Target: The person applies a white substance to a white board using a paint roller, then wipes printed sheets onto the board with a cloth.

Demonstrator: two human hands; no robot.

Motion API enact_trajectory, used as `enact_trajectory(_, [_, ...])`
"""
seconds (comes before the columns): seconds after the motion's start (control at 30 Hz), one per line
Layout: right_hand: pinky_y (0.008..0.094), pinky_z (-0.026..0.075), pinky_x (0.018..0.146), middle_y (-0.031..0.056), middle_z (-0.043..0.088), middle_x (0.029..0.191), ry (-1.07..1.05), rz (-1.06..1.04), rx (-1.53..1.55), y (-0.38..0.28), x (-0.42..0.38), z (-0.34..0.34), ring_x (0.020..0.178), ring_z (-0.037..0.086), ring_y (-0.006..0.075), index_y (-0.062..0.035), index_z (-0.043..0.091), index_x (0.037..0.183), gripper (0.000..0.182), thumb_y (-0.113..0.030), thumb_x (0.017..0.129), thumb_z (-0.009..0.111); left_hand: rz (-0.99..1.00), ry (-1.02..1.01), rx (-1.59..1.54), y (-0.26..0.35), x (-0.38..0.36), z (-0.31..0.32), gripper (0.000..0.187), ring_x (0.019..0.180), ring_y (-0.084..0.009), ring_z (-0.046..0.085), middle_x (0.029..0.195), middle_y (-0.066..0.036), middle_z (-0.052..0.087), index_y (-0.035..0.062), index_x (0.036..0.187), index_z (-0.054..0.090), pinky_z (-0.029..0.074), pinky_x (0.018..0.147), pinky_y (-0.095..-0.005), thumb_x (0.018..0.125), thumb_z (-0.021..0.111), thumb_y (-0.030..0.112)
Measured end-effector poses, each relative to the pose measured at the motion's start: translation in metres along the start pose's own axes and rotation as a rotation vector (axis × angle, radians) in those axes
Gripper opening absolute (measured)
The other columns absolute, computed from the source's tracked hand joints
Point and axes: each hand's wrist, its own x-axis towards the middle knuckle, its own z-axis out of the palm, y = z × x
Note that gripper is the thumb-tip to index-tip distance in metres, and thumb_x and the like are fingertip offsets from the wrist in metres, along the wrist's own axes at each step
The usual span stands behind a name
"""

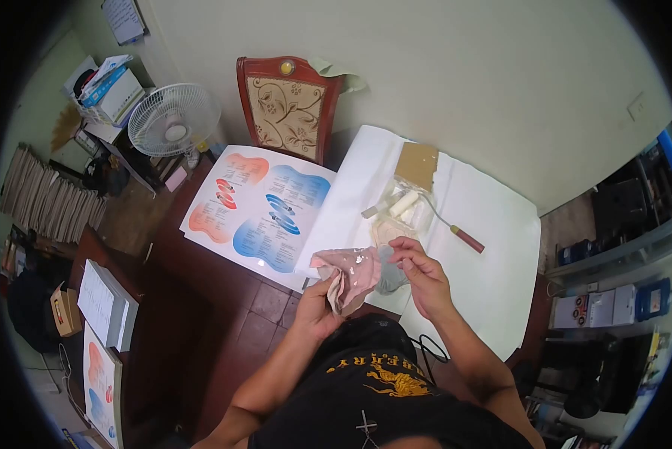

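Observation:
My left hand (319, 308) is wrapped round the lower edge of a crumpled pinkish cloth (357, 271), held above the near edge of the white-covered table. White flecks dot the cloth. Just right of it, my right hand (423, 275) is raised with thumb and fingers pinched together; whatever is between them is too small to tell. Under and behind that hand lie a grey crumpled piece (391, 275) and a beige cloth-like piece (385, 230). Farther back, a white roller (404, 203) rests on clear plastic, with a wooden-handled tool (467, 239) beside it.
A flat brown cardboard piece (417, 165) lies at the back of the white sheet (489, 217). On the left is a printed red and blue poster (265, 196). A carved chair (287, 108) and a fan (174, 123) stand behind. Shelves (613, 262) are at right.

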Motion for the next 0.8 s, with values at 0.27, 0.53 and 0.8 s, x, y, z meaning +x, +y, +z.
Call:
enact_trajectory(0.27, [0.0386, 0.033, 0.104, 0.0078, 0.059, 0.115, 0.219, -0.305, -1.089, 0.001, -0.004, 0.034, 0.118, 0.046, 0.0285, -0.0078, 0.070, 0.079, 0.004, -0.007, 0.081, 0.074, 0.105, 0.042, 0.312, -0.004, 0.017, -0.017, 0.031, 0.108, -0.0286, 0.066, 0.118, -0.013, 0.066, 0.0061, 0.128, 0.056, 0.055, 0.096, -0.0441, 0.098, 0.060, 0.012])
enact_trajectory(0.53, [0.0305, 0.047, 0.066, 0.0092, 0.059, 0.091, 0.551, 0.081, -0.785, 0.068, -0.087, -0.060, 0.079, 0.061, 0.0189, -0.0008, 0.065, 0.082, 0.011, -0.008, 0.088, 0.070, 0.025, 0.131, 0.534, 0.041, 0.099, -0.098, 0.022, 0.093, -0.0196, 0.066, 0.105, -0.007, 0.066, 0.0046, 0.119, 0.058, 0.057, 0.081, -0.0357, 0.102, 0.057, 0.017])
enact_trajectory(0.8, [0.0421, 0.047, 0.057, 0.0168, 0.063, 0.059, 1.244, 0.530, -0.923, 0.118, -0.272, -0.103, 0.054, 0.061, 0.0284, 0.0045, 0.066, 0.065, 0.042, -0.031, 0.086, 0.074, 0.380, 0.214, 1.896, 0.073, 0.200, -0.175, 0.067, 0.102, -0.0363, 0.064, 0.110, -0.021, 0.066, -0.0044, 0.126, 0.053, 0.053, 0.088, -0.0408, 0.085, 0.075, 0.044])
